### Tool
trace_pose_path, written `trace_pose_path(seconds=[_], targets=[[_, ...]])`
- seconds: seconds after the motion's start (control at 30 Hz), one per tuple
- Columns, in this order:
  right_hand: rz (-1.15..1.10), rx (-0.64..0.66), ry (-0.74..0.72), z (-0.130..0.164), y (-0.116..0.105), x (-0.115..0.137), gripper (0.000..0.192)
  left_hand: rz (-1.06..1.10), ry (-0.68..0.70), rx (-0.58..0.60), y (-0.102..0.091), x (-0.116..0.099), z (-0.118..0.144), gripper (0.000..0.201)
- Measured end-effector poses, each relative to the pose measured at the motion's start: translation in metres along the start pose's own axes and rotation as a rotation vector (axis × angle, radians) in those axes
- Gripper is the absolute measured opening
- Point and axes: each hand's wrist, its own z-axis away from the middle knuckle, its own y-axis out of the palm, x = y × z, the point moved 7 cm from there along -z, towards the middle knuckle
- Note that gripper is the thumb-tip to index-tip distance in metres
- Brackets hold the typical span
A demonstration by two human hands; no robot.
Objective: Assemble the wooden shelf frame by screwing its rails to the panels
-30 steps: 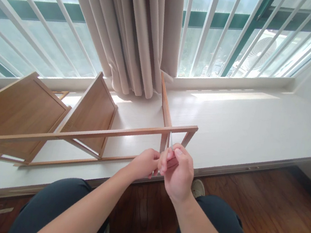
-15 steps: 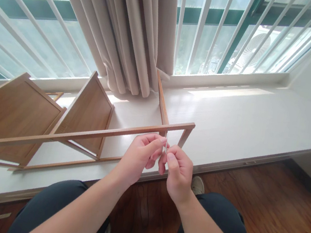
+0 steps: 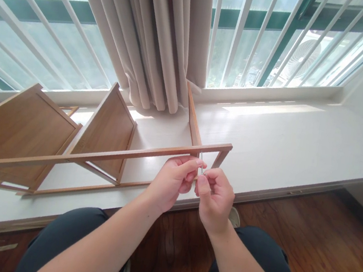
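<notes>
As our left hand and right hand close on a slim metal rod, we look down on a wooden frame

We have the rod standing nearly upright, its upper end at the near side of the front rail, just where the crosspiece joins it. Our left thumb and forefinger pinch the rod below the rail; our right fingers, curled in, grip its lower end, though they partly hide it. Whether the tip sits inside a hole, we cannot tell.

The frame lies along a white ledge, its two brown panels, one nearer and one farther left, tilted up from it. Behind the frame we see a beige curtain hanging between barred windows. Below, our knees in dark trousers flank the hands, above a reddish wooden floor.
</notes>
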Motion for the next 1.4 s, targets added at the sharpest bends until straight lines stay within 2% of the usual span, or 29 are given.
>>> trace_pose_path(seconds=[0.53,1.0,1.17,1.3,1.4], targets=[[0.128,-0.053,-0.117,-0.011,-0.005,0.013,0.016,0.128,-0.025,0.063,0.002,0.006,-0.002,0.026],[-0.057,0.005,-0.026,-0.011,0.001,0.004,0.012,0.114,-0.015,0.087,0.003,0.002,-0.003,0.028],[-0.055,0.013,-0.026,-0.011,0.002,0.004,0.016,0.091,-0.033,0.045,-0.004,0.013,-0.006,0.031],[-0.032,0.014,-0.038,-0.013,0.001,0.003,0.020,-0.062,-0.052,-0.002,-0.017,0.031,-0.010,0.039],[0.008,0.020,-0.032,-0.013,0.000,0.001,0.021,-0.429,-0.120,0.085,-0.021,0.048,-0.012,0.043]])
